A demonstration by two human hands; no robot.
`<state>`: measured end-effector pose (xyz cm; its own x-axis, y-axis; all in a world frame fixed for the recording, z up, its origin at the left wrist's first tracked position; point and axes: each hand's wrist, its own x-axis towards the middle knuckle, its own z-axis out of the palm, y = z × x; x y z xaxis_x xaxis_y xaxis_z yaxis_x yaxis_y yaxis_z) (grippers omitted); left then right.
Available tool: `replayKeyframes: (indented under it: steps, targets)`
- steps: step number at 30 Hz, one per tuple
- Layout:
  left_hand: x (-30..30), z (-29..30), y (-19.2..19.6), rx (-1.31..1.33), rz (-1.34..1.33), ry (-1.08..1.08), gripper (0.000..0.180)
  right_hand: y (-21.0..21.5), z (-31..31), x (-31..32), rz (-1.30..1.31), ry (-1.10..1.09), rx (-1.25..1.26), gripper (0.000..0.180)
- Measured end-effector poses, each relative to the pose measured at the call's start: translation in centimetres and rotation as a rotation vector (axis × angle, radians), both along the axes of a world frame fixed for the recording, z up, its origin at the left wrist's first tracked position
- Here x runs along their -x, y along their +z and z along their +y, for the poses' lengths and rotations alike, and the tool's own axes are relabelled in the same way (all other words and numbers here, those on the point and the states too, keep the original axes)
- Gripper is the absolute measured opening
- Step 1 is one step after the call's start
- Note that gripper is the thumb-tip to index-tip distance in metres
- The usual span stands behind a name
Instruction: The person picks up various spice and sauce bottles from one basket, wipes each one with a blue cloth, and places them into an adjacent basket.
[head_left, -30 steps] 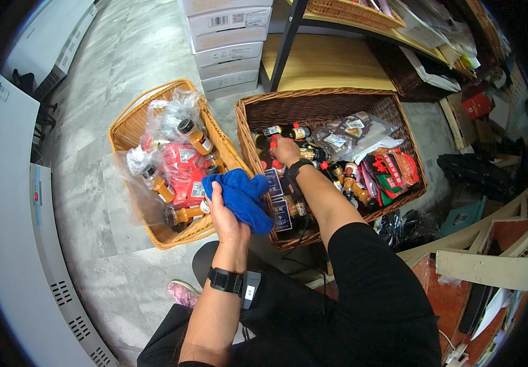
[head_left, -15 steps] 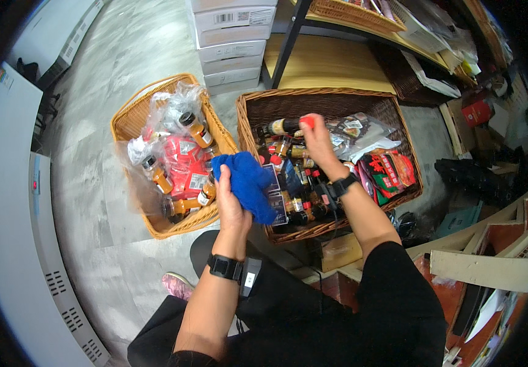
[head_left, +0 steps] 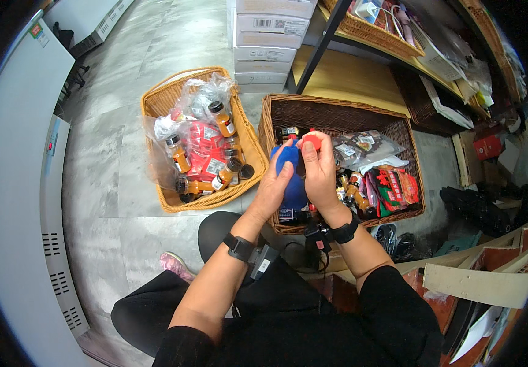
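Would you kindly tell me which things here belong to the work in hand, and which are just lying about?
In use, it seems:
blue cloth, in the left hand
red cap, held by the right hand
dark wicker basket with bottles, beneath the hands

Apparently lying about:
lighter wicker basket, untouched (role unclear)
white boxes, stacked by the shelf
red box, far right
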<state>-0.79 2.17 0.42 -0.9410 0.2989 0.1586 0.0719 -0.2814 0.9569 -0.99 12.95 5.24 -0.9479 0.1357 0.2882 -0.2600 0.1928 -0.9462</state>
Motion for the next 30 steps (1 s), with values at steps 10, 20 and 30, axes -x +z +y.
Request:
replayKeyframes:
  steps: [10, 20, 30]
  targets:
    - [-0.6, -1.8, 0.8, -0.556, -0.784, -0.379, 0.05, 3.0, -0.2, 0.2, -0.039, 0.269, 0.515, 0.035]
    - [-0.6, -1.3, 0.4, -0.582, -0.707, -0.312, 0.047, 1.0, 0.3, 2.6, -0.075, 0.168, 0.55, 0.035]
    - [0.1, -2.1, -1.4, -0.416, -0.539, 0.098, 0.03, -1.5, -1.5, -1.1, -0.097, 0.101, 0.074, 0.053]
